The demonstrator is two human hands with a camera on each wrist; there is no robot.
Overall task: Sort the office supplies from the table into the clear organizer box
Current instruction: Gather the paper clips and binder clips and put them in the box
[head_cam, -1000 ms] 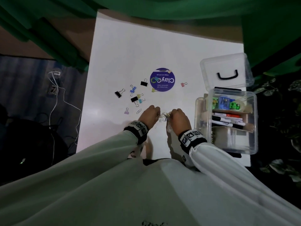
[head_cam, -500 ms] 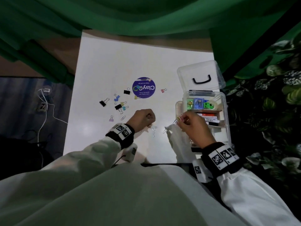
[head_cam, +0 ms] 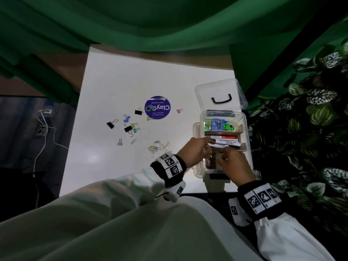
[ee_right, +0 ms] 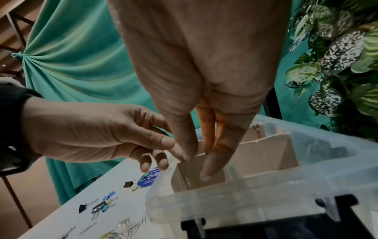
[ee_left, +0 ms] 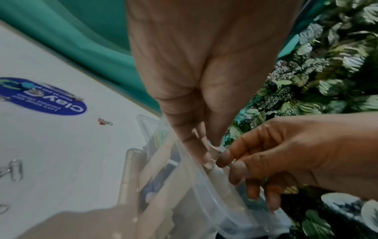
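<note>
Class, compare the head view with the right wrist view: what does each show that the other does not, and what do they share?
Only the head view shows the box's open lid with its black handle, the markers and coloured items in the far compartments, the pink binder clip and both wristbands.

Only the right wrist view shows the near brown compartment from inside, the right hand's fingertips reaching down into it, and the knotted green drape.

Both show the clear organizer box, the left hand, the right hand, the paper clip pile, the binder clips and the round purple sticker.
</note>
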